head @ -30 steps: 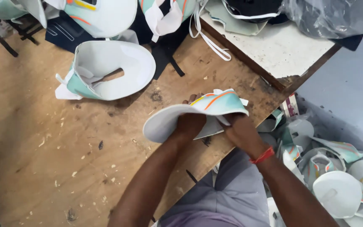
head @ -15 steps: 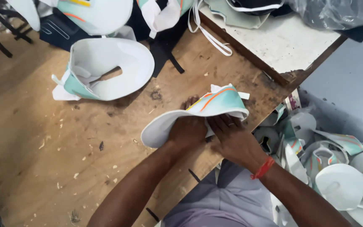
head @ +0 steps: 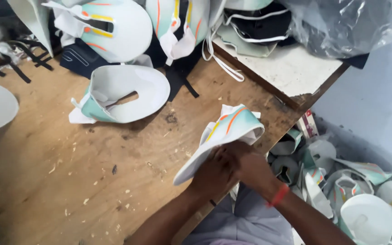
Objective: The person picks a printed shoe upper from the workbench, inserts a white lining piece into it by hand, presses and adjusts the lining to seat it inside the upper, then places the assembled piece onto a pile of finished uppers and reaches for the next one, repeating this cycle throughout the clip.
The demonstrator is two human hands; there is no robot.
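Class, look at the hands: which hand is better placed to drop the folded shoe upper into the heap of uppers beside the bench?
Probably the right hand: it grips the folded shoe upper on the side nearest the heap; the left hand sits farther away.

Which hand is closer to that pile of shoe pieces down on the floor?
Right. The right hand, with a red wristband, grips the held shoe upper on the side by the floor pile; the left hand grips it farther away, over the wooden table.
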